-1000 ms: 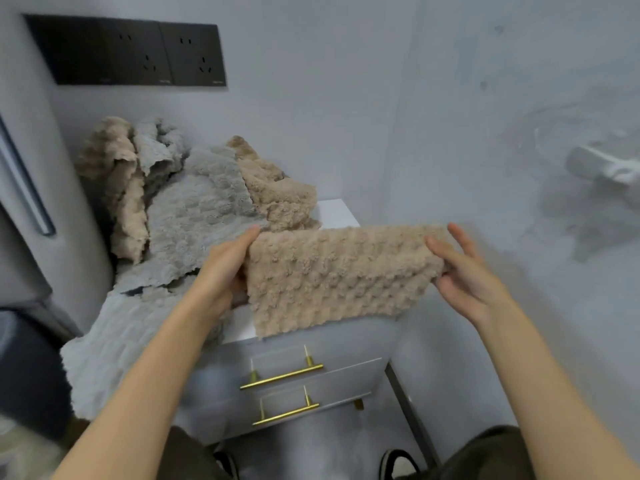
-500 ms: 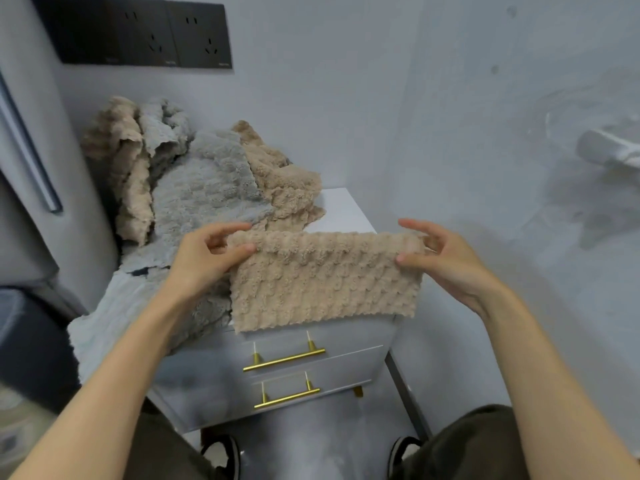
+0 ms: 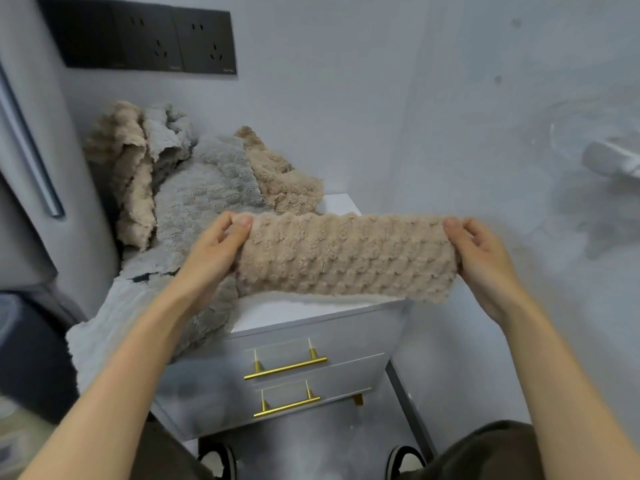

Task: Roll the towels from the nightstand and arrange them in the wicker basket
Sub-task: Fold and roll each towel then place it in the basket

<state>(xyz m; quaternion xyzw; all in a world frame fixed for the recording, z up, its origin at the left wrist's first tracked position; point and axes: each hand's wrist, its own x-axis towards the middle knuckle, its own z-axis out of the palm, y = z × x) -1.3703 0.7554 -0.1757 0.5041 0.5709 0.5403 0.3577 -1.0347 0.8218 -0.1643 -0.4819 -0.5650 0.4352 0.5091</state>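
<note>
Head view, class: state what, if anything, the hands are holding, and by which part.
One beige towel, held by its two short ends: the left hand grips the left end, the right hand the right end.

Cannot follow the fingertips of the left hand [image 3: 211, 258] and the right hand [image 3: 485, 261] behind the ends of the beige towel [image 3: 346, 258]. Cannot tell if folded or rolled there. Just under the grip, hides part of the nightstand [image 3: 311, 313] top. Behind and left of the grip, cannot count the heaped towels [image 3: 204, 195], overlapped one on another. Far right of the grip, cannot identify a white wall fixture [image 3: 613, 161], blurred and cut by the edge. Above and left, cannot read the small lettering on the socket panel [image 3: 145, 39], cut at the top. Far below, shoes [image 3: 218, 459] cut by the bottom edge. Low left, cannot name a dark blurred shape [image 3: 27, 358].
</note>
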